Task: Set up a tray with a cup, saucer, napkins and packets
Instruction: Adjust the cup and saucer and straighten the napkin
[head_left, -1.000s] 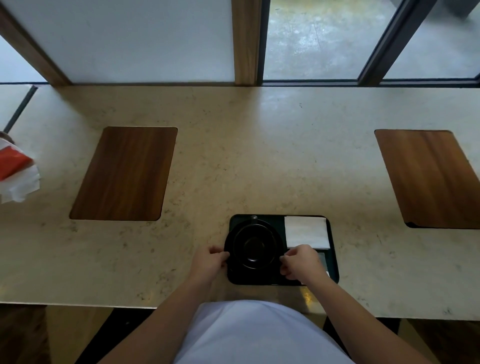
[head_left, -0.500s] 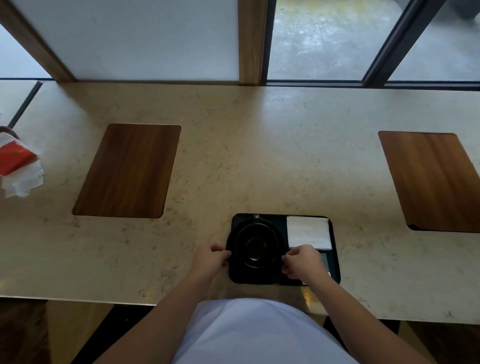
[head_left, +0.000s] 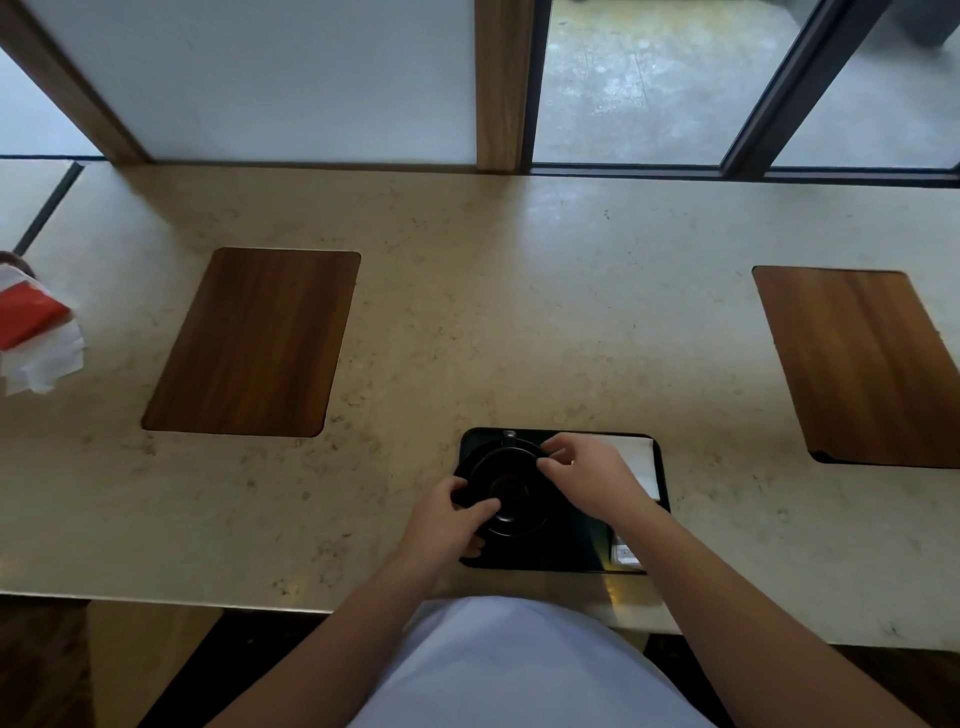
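Note:
A black tray (head_left: 566, 558) lies on the stone counter near its front edge. On the tray's left half a black cup (head_left: 511, 488) stands on a black saucer (head_left: 535, 525), the cup's handle pointing away from me. My left hand (head_left: 447, 519) grips the saucer's near-left edge, thumb across the rim. My right hand (head_left: 587, 473) pinches the cup's far-right rim with its fingertips. A white napkin (head_left: 644, 462) sits in the tray's far-right corner, mostly hidden by my right hand. A pale packet (head_left: 626, 553) shows at the near-right corner beside my forearm.
Two dark wooden inlays are set in the counter, one at the left (head_left: 254, 343) and one at the right (head_left: 862, 369). A pile of white napkins with something red (head_left: 36, 332) lies at the far left edge. Window frames run along the back.
Both hands have shifted on the cup and saucer: the right hand moved up to the far-right rim, covering the napkin, and the left hand slid inward over the near-left edge.

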